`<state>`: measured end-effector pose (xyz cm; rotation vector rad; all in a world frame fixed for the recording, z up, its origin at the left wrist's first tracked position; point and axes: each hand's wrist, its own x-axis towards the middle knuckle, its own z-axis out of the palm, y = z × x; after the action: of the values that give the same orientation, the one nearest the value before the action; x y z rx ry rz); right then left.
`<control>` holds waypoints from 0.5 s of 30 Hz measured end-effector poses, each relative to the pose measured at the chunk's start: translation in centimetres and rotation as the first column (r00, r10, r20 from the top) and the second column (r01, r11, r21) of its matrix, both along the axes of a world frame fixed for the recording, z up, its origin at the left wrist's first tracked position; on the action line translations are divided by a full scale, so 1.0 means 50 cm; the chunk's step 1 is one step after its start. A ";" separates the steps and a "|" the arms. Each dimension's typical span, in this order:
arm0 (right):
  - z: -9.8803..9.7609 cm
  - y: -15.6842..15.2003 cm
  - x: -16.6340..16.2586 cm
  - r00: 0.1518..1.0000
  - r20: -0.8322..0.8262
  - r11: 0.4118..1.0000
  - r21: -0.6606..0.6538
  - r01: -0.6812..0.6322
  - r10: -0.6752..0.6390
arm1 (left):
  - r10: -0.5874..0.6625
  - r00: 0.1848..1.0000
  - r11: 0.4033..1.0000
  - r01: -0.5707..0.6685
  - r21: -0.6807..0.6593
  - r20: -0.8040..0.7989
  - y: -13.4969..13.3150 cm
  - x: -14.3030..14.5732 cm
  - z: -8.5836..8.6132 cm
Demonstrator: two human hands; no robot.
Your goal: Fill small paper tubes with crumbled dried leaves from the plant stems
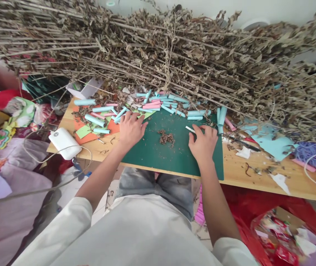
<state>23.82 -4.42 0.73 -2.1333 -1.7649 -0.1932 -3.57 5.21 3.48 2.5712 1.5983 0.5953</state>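
Observation:
My left hand [131, 130] rests at the left edge of the green cutting mat [158, 157], fingers stretched out beside rolled blue paper tubes [121, 114]. Its fingers hold nothing that I can see. Over the mat's right side, my right hand [203, 143] is closed around a thin whitish strip [190, 129], whose end sticks out past the fingertips. Between the hands lies a small pile of crumbled brown dried leaves [166, 137]. More blue and pink paper tubes [151, 105] lie along the mat's far edge.
Dried stalks with withered leaves [158, 48] are heaped across the back. A white power bank [65, 143] with a cable sits at the table's left edge. To the right are a black pen [245, 144] and torn blue paper [271, 139]. A red bag [246, 207] hangs below.

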 end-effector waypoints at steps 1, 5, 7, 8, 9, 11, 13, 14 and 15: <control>0.002 -0.001 -0.008 1.000 -0.017 1.000 0.019 -0.014 0.014 | -0.031 0.999 1.000 0.031 0.001 -0.010 0.014 0.005 0.000; 0.003 -0.001 -0.036 0.988 -0.103 0.991 0.076 -0.106 0.114 | -0.104 0.991 0.994 0.105 0.002 -0.078 0.089 0.032 -0.011; -0.003 0.000 -0.042 0.980 -0.145 0.987 0.099 -0.126 0.139 | -0.132 0.983 0.991 0.132 -0.008 -0.128 0.120 0.044 -0.020; -0.006 -0.001 -0.044 0.977 -0.163 0.986 0.111 -0.123 0.140 | -0.131 0.981 0.991 0.131 -0.009 -0.144 0.131 0.048 -0.023; -0.009 -0.002 -0.045 0.975 -0.176 0.986 0.123 -0.116 0.137 | -0.127 0.980 0.992 0.127 -0.010 -0.155 0.139 0.051 -0.026; -0.010 -0.009 -0.053 0.973 -0.188 0.982 0.160 -0.102 0.132 | -0.118 0.980 0.993 0.119 -0.008 -0.157 0.148 0.054 -0.028; -0.004 -0.020 -0.075 0.969 -0.188 0.971 0.205 -0.121 0.161 | -0.126 0.985 0.992 0.125 -0.013 -0.120 0.152 0.054 -0.024; 0.002 -0.026 -0.092 0.963 -0.185 0.963 0.223 -0.154 0.197 | -0.138 0.987 0.990 0.137 -0.022 -0.082 0.154 0.053 -0.019; 0.010 -0.031 -0.112 0.949 -0.185 0.952 0.223 -0.212 0.254 | -0.152 0.988 0.988 0.151 -0.034 -0.024 0.154 0.052 -0.013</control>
<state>18.21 -5.95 1.25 -1.7193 -1.7727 -0.0739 -0.96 12.91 2.84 2.6561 1.3907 0.5207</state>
